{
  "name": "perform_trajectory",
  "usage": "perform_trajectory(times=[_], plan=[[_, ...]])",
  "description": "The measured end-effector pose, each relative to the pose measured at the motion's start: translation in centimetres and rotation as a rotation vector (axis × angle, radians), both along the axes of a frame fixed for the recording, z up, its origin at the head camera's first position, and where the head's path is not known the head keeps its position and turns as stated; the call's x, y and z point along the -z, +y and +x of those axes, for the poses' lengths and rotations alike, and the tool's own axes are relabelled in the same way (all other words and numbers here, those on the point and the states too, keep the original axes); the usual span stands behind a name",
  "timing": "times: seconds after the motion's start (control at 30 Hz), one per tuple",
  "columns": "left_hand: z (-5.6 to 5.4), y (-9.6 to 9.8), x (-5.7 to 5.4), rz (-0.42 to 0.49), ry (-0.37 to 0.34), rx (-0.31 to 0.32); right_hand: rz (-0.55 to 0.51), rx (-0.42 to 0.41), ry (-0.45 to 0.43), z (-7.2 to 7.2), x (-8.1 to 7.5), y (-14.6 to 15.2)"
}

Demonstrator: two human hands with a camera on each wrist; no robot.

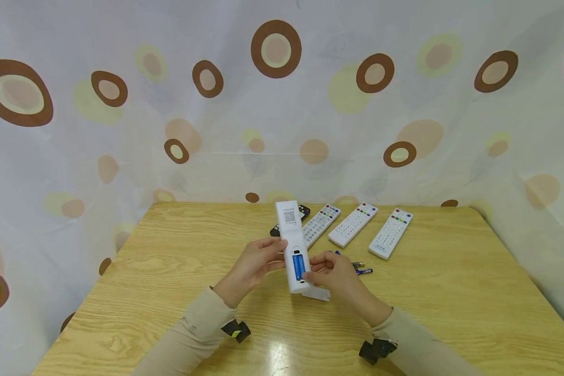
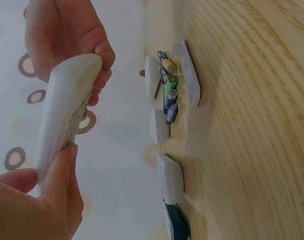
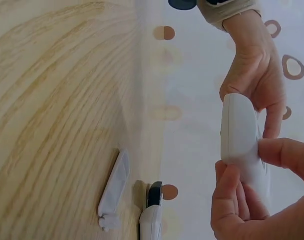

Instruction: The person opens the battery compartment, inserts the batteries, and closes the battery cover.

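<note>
A white remote control (image 1: 289, 224) is held up above the table, its back facing the head camera. Its battery compartment is uncovered, and blue batteries (image 1: 298, 266) lie side by side inside. My left hand (image 1: 254, 262) grips the remote along its left side, thumb on the back and fingers beneath. At the lower end, my right hand (image 1: 336, 274) pinches the remote, with the thumb by the batteries. In the left wrist view, the remote (image 2: 67, 105) stands tilted between both hands. A loose battery cover (image 1: 317, 293) lies on the table below the right hand.
Three white remotes, a left (image 1: 320, 224), a middle (image 1: 353, 224) and a right one (image 1: 391, 233), lie toward the table's back. A black remote (image 1: 304, 211) is partly hidden behind the held one. Several loose batteries (image 2: 169, 90) lie near the cover. A patterned curtain (image 1: 216, 177) hangs behind.
</note>
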State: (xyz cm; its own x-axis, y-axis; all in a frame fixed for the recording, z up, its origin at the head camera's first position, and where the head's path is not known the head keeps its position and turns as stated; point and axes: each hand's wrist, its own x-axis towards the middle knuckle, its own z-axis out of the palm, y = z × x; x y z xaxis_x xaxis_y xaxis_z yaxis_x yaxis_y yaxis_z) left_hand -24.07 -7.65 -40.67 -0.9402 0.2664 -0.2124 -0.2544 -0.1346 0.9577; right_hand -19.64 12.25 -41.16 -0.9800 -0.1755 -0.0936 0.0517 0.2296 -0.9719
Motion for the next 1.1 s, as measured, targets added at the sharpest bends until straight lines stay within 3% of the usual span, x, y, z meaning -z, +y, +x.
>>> perform_trajectory(times=[0.17,0.3,0.43,0.53,0.7,0.93,1.1], plan=[[0.0,0.2,0.0,-0.011,0.002,-0.015,-0.004,0.004,-0.007,-0.3,0.0,0.0],[-0.1,0.2,0.4,-0.021,-0.001,-0.022,0.008,-0.060,0.010,-0.4,0.3,0.5],[-0.2,0.0,0.7,-0.030,-0.012,-0.042,0.059,-0.173,0.106,-0.4,0.9,1.3],[-0.3,-0.3,0.9,-0.029,-0.019,-0.062,0.113,-0.213,0.197,-0.3,1.3,1.9],[-0.2,-0.6,1.0,-0.033,-0.013,-0.059,0.147,-0.188,0.219,-0.5,1.5,1.6],[0.0,0.0,1.0,-0.027,0.016,0.000,0.201,-0.046,0.160,-1.6,1.2,-0.5],[0.1,0.3,0.9,-0.031,0.027,0.001,0.191,0.022,0.103,-2.1,1.0,-1.2]])
